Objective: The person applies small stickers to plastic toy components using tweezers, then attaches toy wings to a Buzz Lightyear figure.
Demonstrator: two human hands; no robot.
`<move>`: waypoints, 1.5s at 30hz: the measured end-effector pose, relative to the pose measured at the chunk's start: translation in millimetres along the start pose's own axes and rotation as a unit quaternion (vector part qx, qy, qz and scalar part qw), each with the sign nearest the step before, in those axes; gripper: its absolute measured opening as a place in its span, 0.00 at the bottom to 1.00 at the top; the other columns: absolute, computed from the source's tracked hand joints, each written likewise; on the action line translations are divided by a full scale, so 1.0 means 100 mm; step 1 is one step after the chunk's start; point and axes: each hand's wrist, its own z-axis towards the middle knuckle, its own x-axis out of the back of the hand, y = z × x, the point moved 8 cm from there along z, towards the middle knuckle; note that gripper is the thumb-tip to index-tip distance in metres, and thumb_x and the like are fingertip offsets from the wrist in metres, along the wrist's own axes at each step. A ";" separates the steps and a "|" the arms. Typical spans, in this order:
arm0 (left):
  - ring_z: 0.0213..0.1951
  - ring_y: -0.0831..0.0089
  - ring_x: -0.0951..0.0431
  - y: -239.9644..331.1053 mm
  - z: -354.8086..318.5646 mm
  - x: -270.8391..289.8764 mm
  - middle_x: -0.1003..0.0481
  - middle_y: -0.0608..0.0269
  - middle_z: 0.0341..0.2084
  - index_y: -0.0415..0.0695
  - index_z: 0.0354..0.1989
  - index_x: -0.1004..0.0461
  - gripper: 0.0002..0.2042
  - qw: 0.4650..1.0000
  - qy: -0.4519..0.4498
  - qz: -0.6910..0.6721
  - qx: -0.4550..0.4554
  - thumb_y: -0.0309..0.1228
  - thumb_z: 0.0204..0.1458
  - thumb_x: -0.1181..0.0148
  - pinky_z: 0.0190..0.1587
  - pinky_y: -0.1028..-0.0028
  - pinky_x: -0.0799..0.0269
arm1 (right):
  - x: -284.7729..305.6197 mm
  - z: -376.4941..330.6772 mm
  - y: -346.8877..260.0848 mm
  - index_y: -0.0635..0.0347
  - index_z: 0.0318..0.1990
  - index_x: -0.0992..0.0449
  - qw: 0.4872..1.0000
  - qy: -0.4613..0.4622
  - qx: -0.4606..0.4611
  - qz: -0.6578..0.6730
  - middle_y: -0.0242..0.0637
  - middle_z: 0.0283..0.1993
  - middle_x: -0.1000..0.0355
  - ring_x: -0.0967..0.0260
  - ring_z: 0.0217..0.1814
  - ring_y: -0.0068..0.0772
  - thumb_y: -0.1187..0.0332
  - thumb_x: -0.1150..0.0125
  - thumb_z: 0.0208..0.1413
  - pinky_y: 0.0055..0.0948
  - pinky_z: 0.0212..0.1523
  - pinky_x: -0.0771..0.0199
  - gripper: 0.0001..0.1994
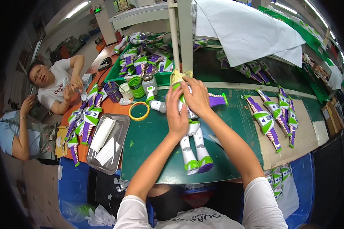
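Observation:
On the green tabletop lies a white, green and purple toy astronaut figure [195,138], its feet toward me. A purple wing sticks out from it to the right, and a jointed white arm bends out to the left. My left hand [177,116] grips the upper body from the left, fingers pointing away from me. Over the head and upper chest, my right hand [197,95] is closed around the figure from the right. Both hands cover most of the head and chest. Just beyond the fingertips, yellowish wrapping [176,77] surrounds the base of a pole.
A yellow tape roll [139,111], paint jars [136,87] and a metal tray [110,143] stand left. Behind them is a green crate [114,72] of toy parts. Winged backpacks [264,120] lie on cardboard at right. Two other people sit at far left.

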 end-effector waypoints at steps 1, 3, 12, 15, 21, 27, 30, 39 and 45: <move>0.56 0.55 0.43 -0.04 -0.03 -0.03 0.38 0.48 0.50 0.34 0.49 0.40 0.16 0.999 0.033 -0.019 0.025 0.29 0.54 0.63 0.57 0.65 0.50 | -0.03 -0.02 0.10 0.64 0.43 0.30 0.998 -0.002 0.002 0.060 0.44 0.41 0.31 0.38 0.47 0.42 0.60 0.55 0.53 0.34 0.49 0.42 0.17; 0.57 0.61 0.44 -0.09 -0.06 -0.09 0.41 0.50 0.53 0.36 0.50 0.41 0.16 1.000 0.005 -0.004 0.023 0.29 0.56 0.66 0.58 0.69 0.52 | -0.09 0.09 0.54 0.65 0.44 0.30 0.964 -0.060 -0.045 0.255 0.42 0.42 0.31 0.36 0.49 0.35 0.60 0.57 0.56 0.28 0.51 0.41 0.17; 0.57 0.62 0.44 -0.17 -0.04 0.01 0.41 0.50 0.53 0.35 0.53 0.44 0.18 0.999 0.020 -0.014 0.041 0.28 0.55 0.66 0.58 0.68 0.53 | 0.29 -0.53 0.56 0.67 0.60 0.53 0.914 0.016 -0.060 0.400 0.47 0.63 0.54 0.60 0.67 0.37 0.54 0.66 0.59 0.31 0.64 0.65 0.28; 0.57 0.58 0.45 -0.14 -0.04 -0.04 0.44 0.47 0.53 0.34 0.54 0.46 0.19 0.998 0.007 -0.007 0.065 0.26 0.53 0.64 0.58 0.67 0.53 | 0.26 -0.63 0.53 0.67 0.59 0.53 0.908 0.094 -0.056 0.405 0.47 0.63 0.55 0.61 0.67 0.37 0.52 0.68 0.58 0.31 0.64 0.66 0.29; 0.56 0.55 0.46 -0.19 -0.10 -0.02 0.46 0.45 0.54 0.33 0.56 0.51 0.22 0.994 0.011 -0.028 0.108 0.29 0.53 0.61 0.58 0.65 0.54 | 0.07 -0.63 0.47 0.67 0.56 0.47 0.906 0.145 -0.121 0.378 0.44 0.59 0.48 0.53 0.62 0.36 0.56 0.70 0.60 0.29 0.60 0.56 0.24; 0.62 0.56 0.62 -0.44 -0.30 0.15 0.54 0.49 0.59 0.34 0.53 0.47 0.24 0.953 -0.006 0.165 0.254 0.40 0.54 0.57 0.60 0.58 0.71 | -0.04 -0.69 0.46 0.62 0.55 0.42 0.892 0.107 -0.173 0.404 0.45 0.56 0.43 0.49 0.58 0.40 0.53 0.75 0.60 0.31 0.60 0.58 0.26; 0.60 0.59 0.54 -0.16 -0.42 0.23 0.49 0.49 0.56 0.33 0.54 0.49 0.26 0.973 0.033 0.070 0.219 0.38 0.52 0.53 0.59 0.63 0.61 | 0.18 -0.88 0.14 0.66 0.56 0.46 0.850 0.104 -0.107 0.506 0.44 0.57 0.47 0.52 0.60 0.33 0.53 0.74 0.60 0.27 0.60 0.55 0.26; 0.50 0.71 0.39 0.34 -0.52 0.15 0.41 0.56 0.49 0.40 0.59 0.58 0.35 0.900 0.012 -0.324 0.293 0.29 0.46 0.42 0.52 0.72 0.42 | 0.66 -1.01 -0.37 0.65 0.57 0.51 0.864 0.053 -0.034 0.500 0.43 0.56 0.47 0.43 0.53 0.27 0.75 0.54 0.54 0.24 0.53 0.42 0.24; 0.50 0.72 0.38 0.40 -0.60 0.02 0.40 0.58 0.49 0.42 0.59 0.58 0.35 0.870 0.004 -0.377 0.318 0.27 0.47 0.42 0.52 0.72 0.41 | 0.77 -1.06 -0.11 0.68 0.47 0.36 0.834 0.083 -0.121 0.531 0.38 0.42 0.33 0.36 0.44 0.22 0.63 0.61 0.60 0.20 0.45 0.34 0.16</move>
